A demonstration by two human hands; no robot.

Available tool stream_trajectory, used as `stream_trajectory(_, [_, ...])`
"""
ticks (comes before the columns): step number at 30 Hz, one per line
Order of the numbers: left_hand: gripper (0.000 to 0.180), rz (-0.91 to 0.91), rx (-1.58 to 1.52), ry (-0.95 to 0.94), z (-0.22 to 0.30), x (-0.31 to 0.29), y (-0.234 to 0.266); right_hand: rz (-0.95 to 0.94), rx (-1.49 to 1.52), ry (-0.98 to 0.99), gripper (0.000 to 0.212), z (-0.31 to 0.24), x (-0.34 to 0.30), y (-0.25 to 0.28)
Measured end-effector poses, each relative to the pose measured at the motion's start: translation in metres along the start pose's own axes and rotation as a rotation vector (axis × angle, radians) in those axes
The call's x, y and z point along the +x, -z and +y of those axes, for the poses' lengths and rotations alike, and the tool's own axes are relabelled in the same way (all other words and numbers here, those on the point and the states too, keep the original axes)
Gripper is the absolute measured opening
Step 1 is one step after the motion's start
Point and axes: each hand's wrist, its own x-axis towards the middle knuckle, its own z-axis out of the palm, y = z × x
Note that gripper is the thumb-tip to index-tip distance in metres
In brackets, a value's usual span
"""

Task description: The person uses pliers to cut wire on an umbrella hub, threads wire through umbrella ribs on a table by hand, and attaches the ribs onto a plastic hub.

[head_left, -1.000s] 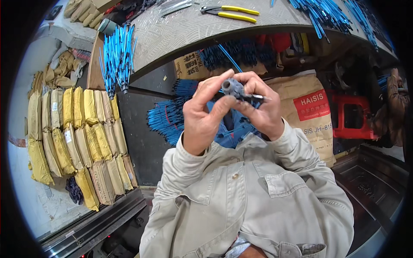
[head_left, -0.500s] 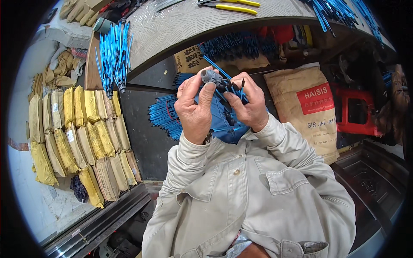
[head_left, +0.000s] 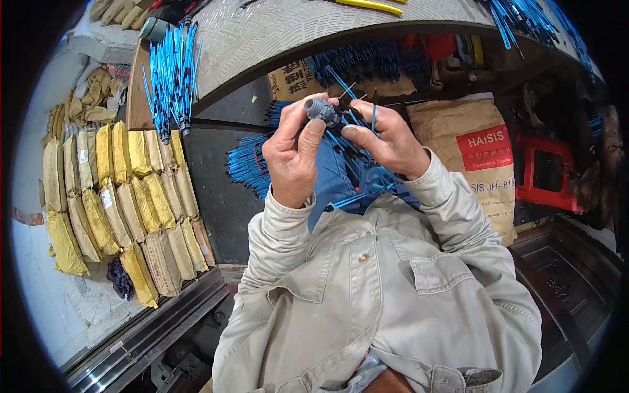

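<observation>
My left hand [head_left: 295, 154] pinches a grey ribbed plastic fitting [head_left: 318, 108] between thumb and fingers, its round open end tilted up and left. Close beside it, my right hand [head_left: 390, 141] is closed around thin blue rods [head_left: 354, 118] with black ends. One rod sticks up past its fingers. Where these rods meet the fitting is dark and partly hidden by the fingers. More blue rods [head_left: 367, 196] lie across my lap under the hands. A larger bundle of blue rods [head_left: 247, 160] rests to the left of my lap.
A patterned table [head_left: 262, 42] curves across the front, bearing blue rod bundles [head_left: 173, 72] and yellow-handled pliers [head_left: 370, 6]. Yellow and tan packets [head_left: 141, 154] are stacked at left. At right are a brown paper sack [head_left: 452, 141] and a red plastic stool [head_left: 550, 196].
My right hand has moved slightly right and down, and its fingers have shifted. The fitting has turned a little in my left hand. More blue rods show across my lap.
</observation>
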Motion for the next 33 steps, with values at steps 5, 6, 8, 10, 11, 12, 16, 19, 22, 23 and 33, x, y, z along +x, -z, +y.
stream_trajectory(5, [0.025,0.030,-0.054,0.029,-0.007,0.000,0.000,0.038,0.351,-0.214,0.013,-0.009,0.001,-0.003])
stream_trajectory(6, [0.025,0.035,-0.054,0.025,-0.008,0.000,-0.001,0.106,0.452,-0.186,0.014,-0.011,0.003,-0.005])
stream_trajectory(8, [0.026,0.042,-0.009,0.003,-0.006,-0.002,-0.003,0.245,0.655,-0.133,0.017,-0.014,0.006,-0.009])
stream_trajectory(10, [0.026,0.049,0.015,-0.007,-0.005,-0.003,-0.003,0.213,0.634,-0.119,0.019,-0.013,0.008,-0.008])
stream_trajectory(11, [0.026,0.052,0.041,-0.023,-0.004,-0.004,-0.003,0.185,0.611,-0.105,0.021,-0.012,0.009,-0.007])
stream_trajectory(12, [0.026,0.055,0.067,-0.038,-0.004,-0.004,-0.003,0.157,0.589,-0.091,0.023,-0.011,0.009,-0.006])
stream_trajectory(16, [0.026,0.072,0.111,-0.066,-0.001,-0.007,-0.004,0.089,0.533,0.033,0.024,-0.003,0.009,-0.003])
stream_trajectory(19, [0.026,0.062,0.136,-0.083,0.000,-0.008,-0.003,0.067,0.545,0.032,0.024,-0.007,0.009,-0.003])
stream_trajectory(22, [0.026,0.027,0.171,-0.105,0.002,-0.010,-0.002,0.055,0.557,-0.003,0.025,-0.009,0.004,-0.002])
stream_trajectory(23, [0.027,0.007,0.138,-0.097,0.002,-0.010,-0.001,0.057,0.563,-0.038,0.026,-0.009,0.002,-0.002])
stream_trajectory(33, [0.031,0.089,-0.115,0.026,0.004,-0.020,-0.014,0.154,0.525,-0.123,0.034,-0.018,-0.009,-0.016])
